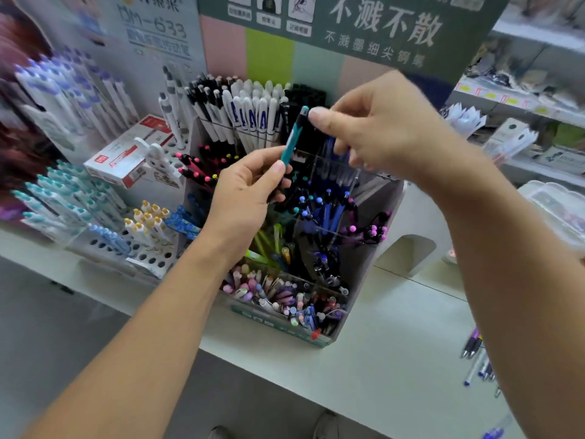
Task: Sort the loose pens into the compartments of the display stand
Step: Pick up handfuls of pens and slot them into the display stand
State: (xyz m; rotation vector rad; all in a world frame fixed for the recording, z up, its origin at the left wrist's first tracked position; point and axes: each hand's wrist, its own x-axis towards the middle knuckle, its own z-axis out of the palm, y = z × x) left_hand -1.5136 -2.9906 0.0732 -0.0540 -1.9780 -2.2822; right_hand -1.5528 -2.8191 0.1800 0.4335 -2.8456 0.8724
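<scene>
The display stand (373, 258) is a stepped box with clear plastic dividers and pale side walls, standing on a smooth white counter (395, 337) close to its front edge. Its compartments are packed with thin round pens sorted mostly by colour: white-capped ones at the back, black ones with pink and yellow tips on the left, blue and purple ones in the middle, pastel ones in the front row. Above the middle rows, a teal pen (292, 139) with a black section near its upper end is held tilted, top leaning right. The left hand (243, 191) pinches its lower end between thumb and curled fingers; the right hand (386, 122) pinches its top end with thumb and forefinger, and its other fingers seem to curl around some blue pens, though blur hides the detail. A few loose pens (478, 359) lie on the counter at the far right, with bare surface between them and the stand.
</scene>
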